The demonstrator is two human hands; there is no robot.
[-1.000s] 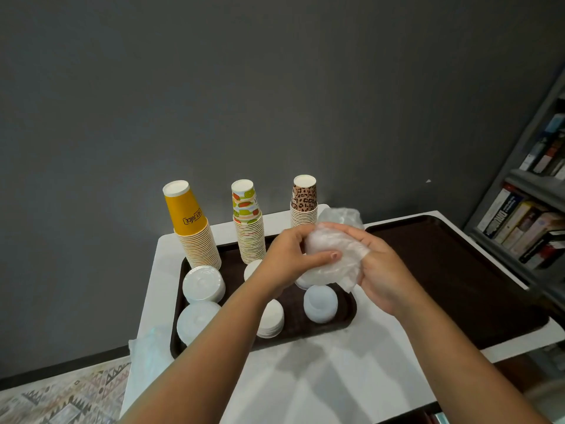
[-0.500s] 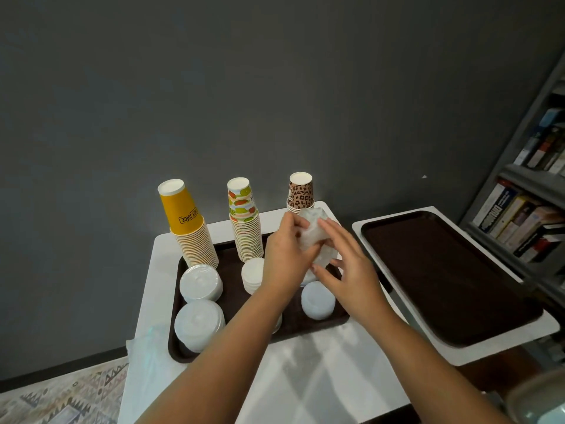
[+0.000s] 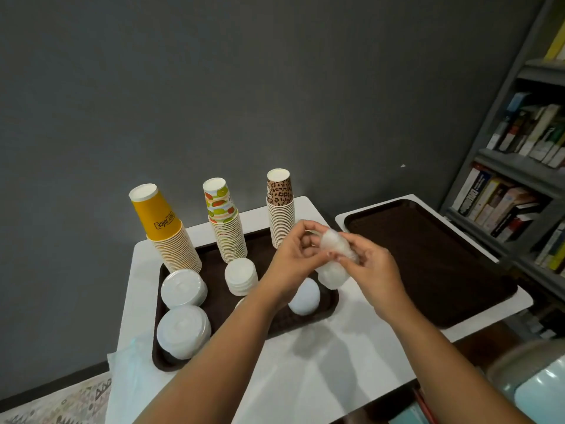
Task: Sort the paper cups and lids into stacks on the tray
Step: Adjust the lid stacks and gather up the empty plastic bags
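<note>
Here your left hand (image 3: 295,258) and right hand (image 3: 371,269) both pinch a crumpled plastic wrap (image 3: 337,246) above the tray (image 3: 214,270), at three o'clock of the leopard cups (image 3: 279,209).

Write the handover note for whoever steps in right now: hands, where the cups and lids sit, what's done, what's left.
Left hand and right hand: both grip a crinkled clear plastic bundle of lids above the tray's right end.
On the dark brown tray: yellow paper cup stack, fruit-print cup stack, leopard-print cup stack at the back; white lid stacks in front.
Done: cups stacked.
Left: probably unwrap the bundle, then stack its lids on the tray.
</note>
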